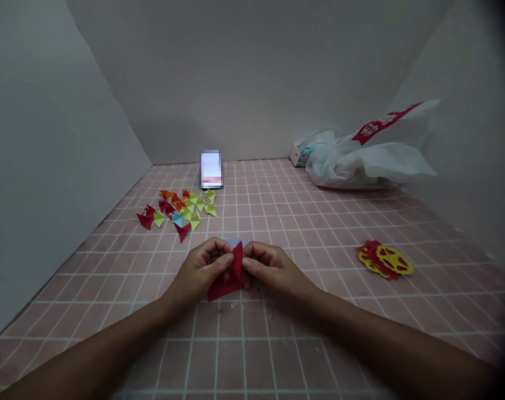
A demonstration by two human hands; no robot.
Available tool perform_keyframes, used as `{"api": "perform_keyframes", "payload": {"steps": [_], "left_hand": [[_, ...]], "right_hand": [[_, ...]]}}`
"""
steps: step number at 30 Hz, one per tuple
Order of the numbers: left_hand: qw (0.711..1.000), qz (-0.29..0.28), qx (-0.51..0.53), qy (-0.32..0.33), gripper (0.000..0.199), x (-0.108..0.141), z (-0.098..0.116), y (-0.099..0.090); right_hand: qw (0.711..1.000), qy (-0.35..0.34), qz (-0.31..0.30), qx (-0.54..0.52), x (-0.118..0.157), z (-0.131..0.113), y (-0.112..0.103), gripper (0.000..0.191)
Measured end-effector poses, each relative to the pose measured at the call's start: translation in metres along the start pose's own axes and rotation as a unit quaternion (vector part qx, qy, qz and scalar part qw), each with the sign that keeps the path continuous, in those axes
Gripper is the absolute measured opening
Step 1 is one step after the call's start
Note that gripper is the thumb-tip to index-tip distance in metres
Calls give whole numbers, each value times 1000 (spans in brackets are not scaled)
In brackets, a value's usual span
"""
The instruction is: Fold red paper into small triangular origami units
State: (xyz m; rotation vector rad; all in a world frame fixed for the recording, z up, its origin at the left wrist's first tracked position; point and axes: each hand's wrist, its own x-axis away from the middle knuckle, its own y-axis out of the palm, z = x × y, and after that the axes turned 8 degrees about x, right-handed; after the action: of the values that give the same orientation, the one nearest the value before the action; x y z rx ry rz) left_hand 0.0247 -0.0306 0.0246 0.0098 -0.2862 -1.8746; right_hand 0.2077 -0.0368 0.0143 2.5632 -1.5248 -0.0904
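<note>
With the red paper as the middle of a clock dial, a pale wall bounds the left side of the pink, white-gridded bench. At ten o'clock lies a loose cluster of small folded paper birds in red, orange, yellow-green and a single light blue; a red one sits nearest the hands.

The left hand comes in from eight o'clock, its thumb and bent fingers pinching the paper's left side. Between eleven and twelve a lit screen stands upright near the back wall, its display blurred into blocks. At twelve, just behind the work, a lilac sheet shows partly. The red paper itself is between the two hands, a narrow fold raised upright and a wider flap slanting down toward seven.

The right hand arrives from four o'clock, thumb and forefinger grasping the fold's right edge.

At one o'clock a small patterned box touches a crumpled white plastic bag with a red band, which spreads toward two. Well apart at three lie overlapping yellow and red wheel-like shapes.
</note>
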Motion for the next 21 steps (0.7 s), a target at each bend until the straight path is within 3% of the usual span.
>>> {"api": "perform_keyframes", "payload": {"steps": [4, 21], "left_hand": [[999, 1, -3, 39, 24, 1, -2, 2], [997, -60, 44, -15, 24, 2, 0, 2]], "right_hand": [[999, 8, 5, 34, 0, 1, 0, 23], [999, -12, 11, 38, 1, 3, 0, 23]]}}
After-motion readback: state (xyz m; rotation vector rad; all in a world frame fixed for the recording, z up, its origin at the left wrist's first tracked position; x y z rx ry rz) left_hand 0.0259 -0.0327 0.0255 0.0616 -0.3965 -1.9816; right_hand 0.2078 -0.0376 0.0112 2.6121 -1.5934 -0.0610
